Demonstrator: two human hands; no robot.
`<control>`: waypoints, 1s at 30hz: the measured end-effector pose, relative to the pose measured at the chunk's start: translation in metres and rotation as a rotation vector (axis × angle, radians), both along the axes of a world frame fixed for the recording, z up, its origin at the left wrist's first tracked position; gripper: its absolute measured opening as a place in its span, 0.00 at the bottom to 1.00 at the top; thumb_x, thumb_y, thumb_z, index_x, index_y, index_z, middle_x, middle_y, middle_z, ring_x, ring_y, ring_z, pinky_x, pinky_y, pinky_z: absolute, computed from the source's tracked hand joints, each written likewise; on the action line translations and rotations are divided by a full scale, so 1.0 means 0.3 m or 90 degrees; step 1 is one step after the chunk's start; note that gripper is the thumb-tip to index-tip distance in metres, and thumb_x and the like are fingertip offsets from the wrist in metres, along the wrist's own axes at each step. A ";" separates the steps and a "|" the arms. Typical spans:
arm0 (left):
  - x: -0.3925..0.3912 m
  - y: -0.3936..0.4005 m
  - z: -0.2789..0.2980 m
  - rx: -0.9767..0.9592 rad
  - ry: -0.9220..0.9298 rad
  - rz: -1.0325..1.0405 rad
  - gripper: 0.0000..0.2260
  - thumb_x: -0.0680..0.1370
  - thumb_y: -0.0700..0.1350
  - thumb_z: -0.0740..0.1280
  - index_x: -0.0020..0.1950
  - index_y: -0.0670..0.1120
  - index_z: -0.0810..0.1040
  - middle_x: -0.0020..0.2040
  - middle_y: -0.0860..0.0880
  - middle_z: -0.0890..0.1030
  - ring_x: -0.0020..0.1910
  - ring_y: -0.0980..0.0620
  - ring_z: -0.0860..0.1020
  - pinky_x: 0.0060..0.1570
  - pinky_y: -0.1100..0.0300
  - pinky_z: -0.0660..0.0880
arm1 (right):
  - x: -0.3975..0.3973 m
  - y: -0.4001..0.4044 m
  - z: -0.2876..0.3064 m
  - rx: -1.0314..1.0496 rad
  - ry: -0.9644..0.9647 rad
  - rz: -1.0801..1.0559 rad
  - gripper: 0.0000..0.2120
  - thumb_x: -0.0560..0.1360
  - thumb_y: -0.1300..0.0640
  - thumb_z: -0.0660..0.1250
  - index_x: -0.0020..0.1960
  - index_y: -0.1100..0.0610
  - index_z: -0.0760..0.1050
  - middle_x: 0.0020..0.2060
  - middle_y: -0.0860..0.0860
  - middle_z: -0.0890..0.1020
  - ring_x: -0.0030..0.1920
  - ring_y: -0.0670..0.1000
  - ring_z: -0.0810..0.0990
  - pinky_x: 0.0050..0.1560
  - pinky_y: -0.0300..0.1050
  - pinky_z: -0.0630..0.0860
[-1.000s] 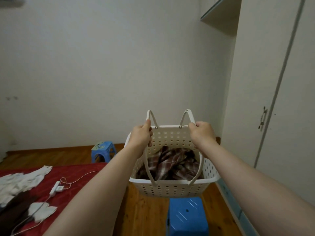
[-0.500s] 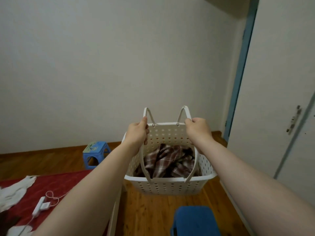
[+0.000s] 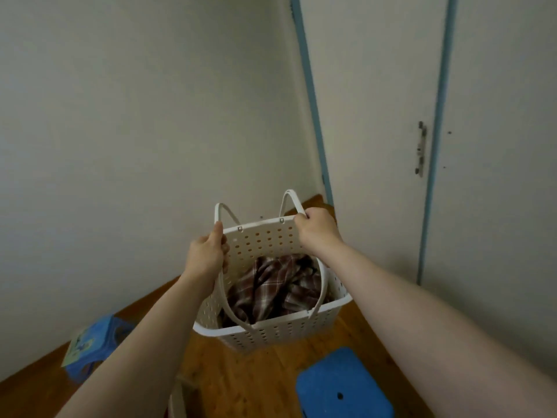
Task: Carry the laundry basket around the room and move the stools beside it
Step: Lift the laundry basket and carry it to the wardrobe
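I hold a white perforated laundry basket (image 3: 289, 330) in the air in front of me, above the wooden floor. A plaid brown and white cloth (image 3: 271, 288) lies inside it. My left hand (image 3: 206, 254) grips the left handle loop and my right hand (image 3: 315, 229) grips the right one. A blue stool (image 3: 343, 384) stands on the floor just below and to the right of the basket. Another blue stool (image 3: 90, 345) with a picture on its seat stands by the wall at the lower left, partly hidden by my left forearm.
A plain white wall (image 3: 135, 131) fills the left and centre. White wardrobe doors (image 3: 497, 146) with blue trim and a metal handle (image 3: 420, 149) stand close on the right. A corner of a white frame (image 3: 177, 402) shows at the bottom edge.
The view has swung right and tilted. The bed with the red cover has left the frame, and the wardrobe doors fill more of the right. Both hands keep their hold on the basket handles.
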State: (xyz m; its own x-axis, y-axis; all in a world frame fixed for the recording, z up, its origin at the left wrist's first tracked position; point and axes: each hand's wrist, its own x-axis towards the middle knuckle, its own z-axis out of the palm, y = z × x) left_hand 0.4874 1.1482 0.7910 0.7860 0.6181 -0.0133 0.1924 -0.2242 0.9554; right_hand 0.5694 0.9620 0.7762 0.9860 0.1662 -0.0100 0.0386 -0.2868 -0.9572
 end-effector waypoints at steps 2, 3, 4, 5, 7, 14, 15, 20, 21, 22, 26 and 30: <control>0.100 -0.059 -0.054 0.001 0.028 -0.050 0.19 0.81 0.57 0.59 0.39 0.45 0.75 0.31 0.49 0.74 0.28 0.53 0.71 0.26 0.61 0.70 | 0.064 -0.100 -0.045 -0.020 0.006 -0.068 0.15 0.80 0.54 0.57 0.53 0.62 0.79 0.44 0.55 0.81 0.42 0.54 0.80 0.42 0.52 0.81; 0.151 -0.092 -0.088 0.001 0.042 -0.078 0.19 0.81 0.58 0.58 0.40 0.45 0.75 0.32 0.49 0.75 0.28 0.53 0.72 0.27 0.61 0.71 | 0.086 -0.156 -0.069 -0.036 0.004 -0.101 0.14 0.80 0.55 0.57 0.49 0.61 0.79 0.42 0.55 0.81 0.41 0.54 0.79 0.39 0.50 0.80; 0.198 -0.124 -0.122 0.000 0.050 -0.107 0.19 0.81 0.58 0.58 0.42 0.44 0.75 0.33 0.49 0.76 0.30 0.53 0.73 0.29 0.61 0.72 | 0.103 -0.208 -0.094 -0.051 -0.005 -0.134 0.14 0.79 0.55 0.57 0.43 0.60 0.78 0.37 0.54 0.79 0.38 0.53 0.78 0.33 0.45 0.75; 0.243 -0.161 -0.152 0.002 0.055 -0.137 0.19 0.80 0.58 0.58 0.42 0.45 0.76 0.34 0.49 0.76 0.31 0.53 0.73 0.30 0.61 0.72 | 0.111 -0.257 -0.112 -0.069 -0.011 -0.169 0.14 0.79 0.56 0.58 0.38 0.58 0.75 0.33 0.52 0.77 0.35 0.52 0.76 0.28 0.41 0.69; 0.327 -0.245 -0.214 -0.007 0.059 -0.212 0.19 0.80 0.58 0.58 0.40 0.46 0.75 0.34 0.49 0.75 0.32 0.52 0.73 0.33 0.60 0.73 | 0.113 -0.343 -0.147 -0.103 -0.014 -0.242 0.15 0.79 0.56 0.58 0.35 0.59 0.73 0.31 0.52 0.75 0.31 0.50 0.72 0.24 0.40 0.62; 0.389 -0.582 -0.479 -0.092 0.096 -0.498 0.20 0.81 0.59 0.56 0.37 0.48 0.74 0.26 0.54 0.73 0.24 0.57 0.71 0.29 0.61 0.71 | -0.100 -0.561 -0.283 -0.153 0.027 -0.476 0.13 0.81 0.55 0.56 0.45 0.61 0.75 0.32 0.52 0.74 0.31 0.51 0.71 0.30 0.45 0.64; 0.370 -0.622 -0.516 -0.101 0.108 -0.534 0.22 0.81 0.60 0.56 0.34 0.48 0.73 0.24 0.54 0.72 0.22 0.57 0.70 0.27 0.60 0.69 | -0.147 -0.575 -0.316 -0.136 0.038 -0.511 0.13 0.81 0.56 0.56 0.44 0.62 0.74 0.31 0.53 0.72 0.31 0.51 0.70 0.30 0.45 0.63; 0.214 -0.796 -0.717 -0.134 0.184 -0.758 0.22 0.81 0.59 0.56 0.33 0.48 0.72 0.22 0.55 0.73 0.21 0.57 0.72 0.28 0.60 0.73 | -0.425 -0.635 -0.528 -0.138 0.116 -0.689 0.15 0.81 0.53 0.58 0.36 0.54 0.71 0.28 0.47 0.72 0.27 0.46 0.69 0.28 0.39 0.63; 0.160 -0.822 -0.765 -0.126 0.211 -0.795 0.22 0.81 0.59 0.56 0.34 0.47 0.73 0.23 0.55 0.73 0.22 0.57 0.73 0.26 0.62 0.73 | -0.487 -0.641 -0.584 -0.135 0.128 -0.716 0.16 0.81 0.53 0.58 0.35 0.51 0.70 0.27 0.46 0.72 0.26 0.44 0.69 0.27 0.37 0.63; 0.107 -0.852 -0.817 -0.114 0.228 -0.826 0.21 0.81 0.58 0.56 0.35 0.47 0.74 0.24 0.54 0.74 0.23 0.56 0.74 0.25 0.64 0.73 | -0.542 -0.652 -0.644 -0.131 0.139 -0.740 0.16 0.81 0.53 0.58 0.35 0.50 0.70 0.26 0.45 0.72 0.25 0.42 0.69 0.27 0.36 0.63; -0.121 -0.951 -1.122 -0.100 0.290 -0.889 0.16 0.82 0.56 0.56 0.42 0.51 0.78 0.33 0.51 0.78 0.27 0.61 0.78 0.27 0.69 0.74 | -0.752 -0.691 -0.970 -0.158 0.239 -0.776 0.14 0.80 0.51 0.60 0.36 0.48 0.72 0.25 0.41 0.78 0.24 0.37 0.74 0.22 0.31 0.66; -0.340 -1.028 -1.541 -0.084 0.419 -0.905 0.16 0.81 0.57 0.57 0.48 0.48 0.79 0.36 0.48 0.80 0.32 0.53 0.79 0.31 0.64 0.77 | -0.938 -0.709 -1.414 -0.118 0.334 -0.811 0.11 0.80 0.51 0.60 0.40 0.47 0.75 0.29 0.46 0.77 0.27 0.39 0.75 0.25 0.30 0.65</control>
State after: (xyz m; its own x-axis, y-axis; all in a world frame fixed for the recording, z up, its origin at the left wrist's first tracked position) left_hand 0.3854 0.8399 0.3288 0.5349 -0.6271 -0.5662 0.2781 -0.5021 0.8188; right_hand 0.2879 0.7492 0.3520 0.3301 -0.8787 -0.3448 -0.6903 0.0244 -0.7231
